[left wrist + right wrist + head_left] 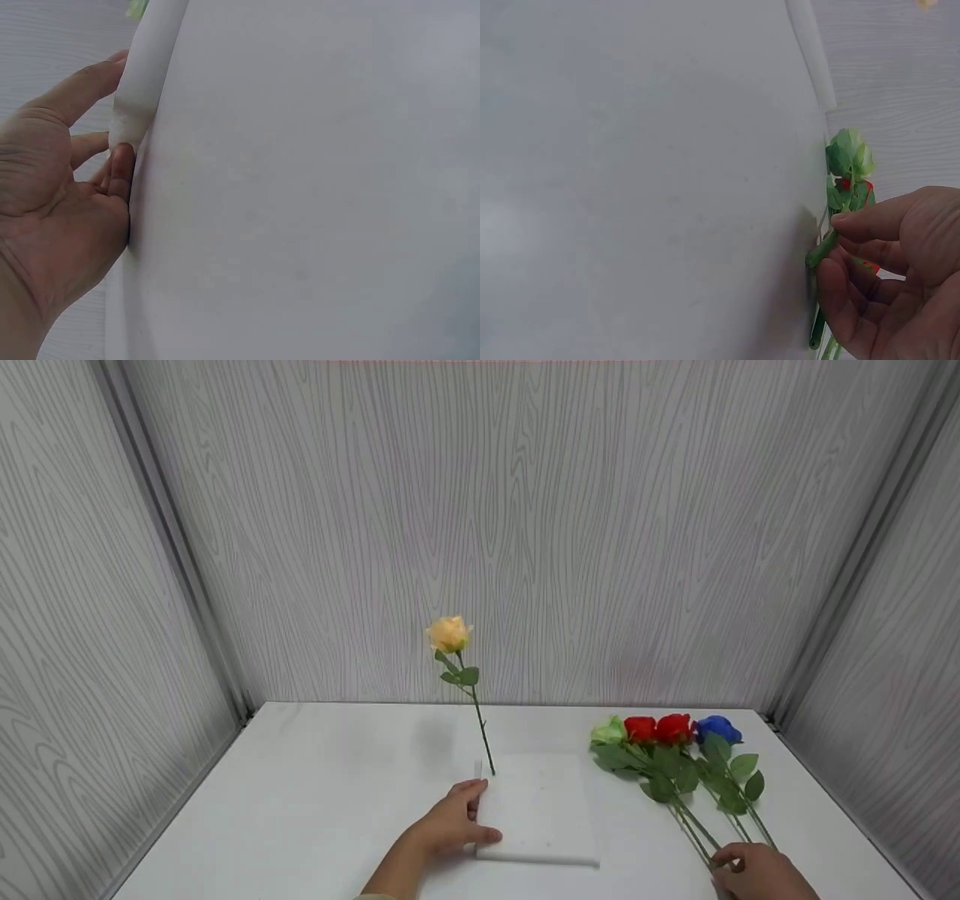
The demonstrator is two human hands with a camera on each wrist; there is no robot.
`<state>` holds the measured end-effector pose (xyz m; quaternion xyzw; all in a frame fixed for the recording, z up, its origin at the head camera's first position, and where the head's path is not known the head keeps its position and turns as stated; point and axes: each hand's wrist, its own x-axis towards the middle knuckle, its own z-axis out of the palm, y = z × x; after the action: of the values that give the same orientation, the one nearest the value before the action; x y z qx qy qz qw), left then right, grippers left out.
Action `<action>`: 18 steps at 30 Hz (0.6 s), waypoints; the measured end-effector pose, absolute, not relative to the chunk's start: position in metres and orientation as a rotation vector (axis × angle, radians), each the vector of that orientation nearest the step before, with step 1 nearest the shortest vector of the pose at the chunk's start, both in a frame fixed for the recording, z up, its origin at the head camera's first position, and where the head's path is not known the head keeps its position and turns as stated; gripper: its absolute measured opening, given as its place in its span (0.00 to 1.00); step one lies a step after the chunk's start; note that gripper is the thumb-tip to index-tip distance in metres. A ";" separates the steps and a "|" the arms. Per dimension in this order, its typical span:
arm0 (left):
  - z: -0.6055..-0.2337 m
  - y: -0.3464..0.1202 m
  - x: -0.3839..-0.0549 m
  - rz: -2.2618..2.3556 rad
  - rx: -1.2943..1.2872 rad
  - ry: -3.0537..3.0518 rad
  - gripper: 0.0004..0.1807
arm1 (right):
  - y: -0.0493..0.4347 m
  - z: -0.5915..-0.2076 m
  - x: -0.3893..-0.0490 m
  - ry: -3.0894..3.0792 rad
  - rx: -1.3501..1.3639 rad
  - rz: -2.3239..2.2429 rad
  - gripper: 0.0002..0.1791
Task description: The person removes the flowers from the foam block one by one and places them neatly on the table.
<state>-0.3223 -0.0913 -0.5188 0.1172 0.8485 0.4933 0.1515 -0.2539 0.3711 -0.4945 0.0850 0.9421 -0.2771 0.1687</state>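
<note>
A white block-like object [536, 810] stands on the white table, and my left hand [454, 821] grips its left side, thumb toward the front. In the left wrist view, the fingers of that left hand [71, 165] lie against a white rounded edge [142, 82]. A yellow rose [450, 634] rises from the block's back left corner, leaning slightly left. At the right, my right hand [761, 870] pinches the lower end of a green rose stem [823, 247] between thumb and fingers. Which bloom that stem bears is unclear.
A light green rose [609, 730], two red roses, one a red rose [675, 727] beside the blue one, and a blue rose [718, 728] lie at the table's right, heads toward the back. Grey wood-grain panels [480, 532] enclose the back and sides.
</note>
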 end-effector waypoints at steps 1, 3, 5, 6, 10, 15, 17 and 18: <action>-0.519 -0.091 -0.322 1.410 0.341 2.441 0.56 | 0.372 -0.495 -0.253 2.677 0.236 -0.791 0.14; -0.518 -0.092 -0.322 1.405 0.343 2.444 0.56 | 0.373 -0.495 -0.253 2.671 0.230 -0.796 0.15; -0.518 -0.092 -0.321 1.410 0.335 2.441 0.56 | 0.373 -0.496 -0.254 2.666 0.238 -0.802 0.15; -0.518 -0.092 -0.321 1.411 0.333 2.441 0.56 | 0.374 -0.496 -0.255 2.662 0.237 -0.802 0.15; -0.517 -0.091 -0.321 1.413 0.316 2.441 0.55 | 0.373 -0.494 -0.258 2.652 0.241 -0.793 0.16; -0.517 -0.091 -0.321 1.389 0.311 2.448 0.55 | 0.370 -0.489 -0.257 2.677 0.245 -0.792 0.18; -0.518 -0.091 -0.321 1.385 0.315 2.451 0.55 | 0.368 -0.485 -0.257 2.697 0.234 -0.784 0.20; -0.518 -0.091 -0.321 1.382 0.316 2.454 0.55 | 0.367 -0.483 -0.257 2.702 0.232 -0.780 0.20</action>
<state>-0.3212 -0.0909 -0.5185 0.1102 0.8557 0.4820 0.1529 -0.2570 0.3669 -0.4825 0.0811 0.9453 -0.2728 0.1593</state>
